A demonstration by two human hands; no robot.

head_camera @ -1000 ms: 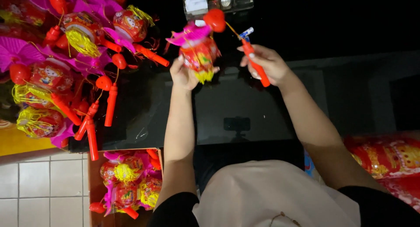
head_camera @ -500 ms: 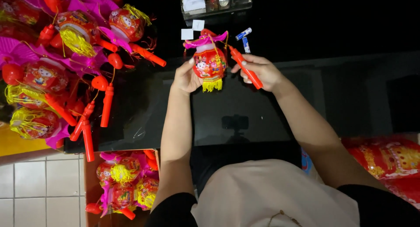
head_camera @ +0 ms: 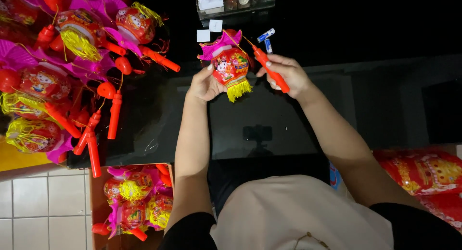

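A person seated at a dark glass table is holding a small red toy lantern with a pink fan top and a yellow tassel fringe, just above the table. The left hand is cupping the lantern's side, its fingers curled against the printed red body. The right hand is clenching the lantern's orange-red handle stick, which is joined to the lantern top by a thin cord. Just beyond the right-hand fingers, two small blue batteries are lying on the table, which suggests the lantern is not yet fully fitted out. Far to the left of the left-hand fingers, a large heap of similar lanterns is covering the table, and more are sitting in a cardboard box on the floor below, so many appear already handled. Compared with half a second ago, the lantern is sitting slightly lower and nearer the left palm, and the stick is tilting more steeply, with both hands drawing closer together.
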